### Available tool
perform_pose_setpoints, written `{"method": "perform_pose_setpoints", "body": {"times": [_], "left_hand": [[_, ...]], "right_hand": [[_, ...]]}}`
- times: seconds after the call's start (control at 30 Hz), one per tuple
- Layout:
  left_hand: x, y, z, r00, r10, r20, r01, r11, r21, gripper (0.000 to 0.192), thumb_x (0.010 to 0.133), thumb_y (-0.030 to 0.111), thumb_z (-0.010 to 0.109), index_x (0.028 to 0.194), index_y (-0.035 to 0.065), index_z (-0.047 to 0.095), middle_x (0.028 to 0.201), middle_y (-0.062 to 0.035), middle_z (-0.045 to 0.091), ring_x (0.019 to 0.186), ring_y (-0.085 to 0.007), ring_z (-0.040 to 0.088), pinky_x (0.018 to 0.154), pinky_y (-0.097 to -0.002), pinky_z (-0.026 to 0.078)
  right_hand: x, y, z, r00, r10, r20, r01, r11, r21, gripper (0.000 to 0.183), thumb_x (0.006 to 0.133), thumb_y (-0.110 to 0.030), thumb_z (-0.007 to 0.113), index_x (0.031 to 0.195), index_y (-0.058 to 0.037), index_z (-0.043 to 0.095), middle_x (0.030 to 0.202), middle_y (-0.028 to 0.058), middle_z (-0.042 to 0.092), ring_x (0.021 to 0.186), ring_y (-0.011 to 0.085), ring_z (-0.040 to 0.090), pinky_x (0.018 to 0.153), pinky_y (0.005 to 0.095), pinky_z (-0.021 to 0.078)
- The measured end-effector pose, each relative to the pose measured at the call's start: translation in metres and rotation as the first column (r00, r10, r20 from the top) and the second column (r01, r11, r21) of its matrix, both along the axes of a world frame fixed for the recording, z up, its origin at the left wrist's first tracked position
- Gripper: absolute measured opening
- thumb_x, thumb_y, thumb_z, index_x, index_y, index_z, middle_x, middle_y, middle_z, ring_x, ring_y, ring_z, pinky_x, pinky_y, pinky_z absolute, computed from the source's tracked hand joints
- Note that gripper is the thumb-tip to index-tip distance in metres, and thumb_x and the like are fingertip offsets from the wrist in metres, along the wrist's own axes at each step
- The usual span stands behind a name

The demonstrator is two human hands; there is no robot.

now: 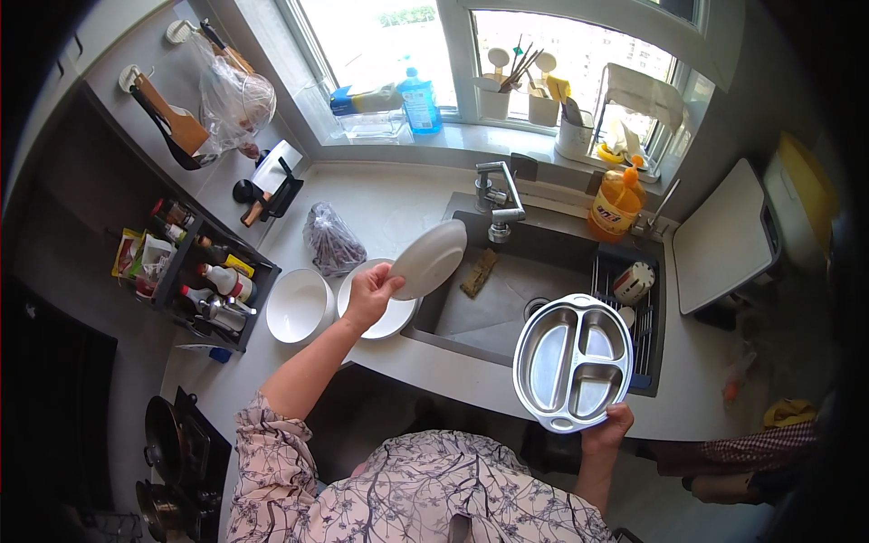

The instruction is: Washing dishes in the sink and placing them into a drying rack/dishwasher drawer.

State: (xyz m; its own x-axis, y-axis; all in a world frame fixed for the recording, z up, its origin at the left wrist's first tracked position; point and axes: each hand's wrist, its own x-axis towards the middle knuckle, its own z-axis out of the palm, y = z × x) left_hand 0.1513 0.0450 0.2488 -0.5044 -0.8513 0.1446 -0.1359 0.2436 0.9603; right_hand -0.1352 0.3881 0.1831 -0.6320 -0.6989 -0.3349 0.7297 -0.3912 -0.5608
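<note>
My left hand grips a white plate by its edge, tilted over the left rim of the sink. Below it another white plate lies on the counter, beside a white bowl. In my right hand is an oval stainless-steel divided tray with three compartments, held at its lower edge above the sink's front right part. The dark sink has a brown scouring pad in it and a chrome faucet behind.
A bagged dark item sits on the counter, right of a seasoning rack. An orange dish-soap bottle stands behind the sink. A drying rack with a patterned cup is in the sink's right side. A cutting board leans farther right.
</note>
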Motion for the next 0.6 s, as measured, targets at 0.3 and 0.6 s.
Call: {"method": "perform_pose_setpoints", "body": {"times": [0.3,0.6], "left_hand": [[-0.022,-0.005,0.011,0.870,0.224,-0.439,0.048,0.848,0.527,0.022,0.082,0.022,0.059,0.097,0.0063,0.057,0.088,-0.0024,0.062,0.078,-0.0124,0.060,0.072,-0.0280,0.050],[-0.029,0.005,0.017,0.809,0.338,-0.480,0.083,0.744,0.663,0.019,0.081,0.022,0.060,0.094,0.0084,0.058,0.089,-0.0016,0.062,0.082,-0.0132,0.060,0.077,-0.0283,0.049]], "right_hand": [[-0.005,0.019,0.005,0.997,-0.080,-0.018,0.081,0.996,0.024,0.044,0.060,-0.019,0.045,0.099,-0.0012,0.053,0.095,0.0103,0.058,0.088,0.0236,0.056,0.083,0.0363,0.0449],[-0.010,0.020,0.006,0.999,-0.034,-0.013,0.034,0.999,0.019,0.051,0.059,-0.018,0.045,0.106,0.0003,0.051,0.100,0.0124,0.058,0.092,0.0253,0.056,0.085,0.0369,0.0447]]}}
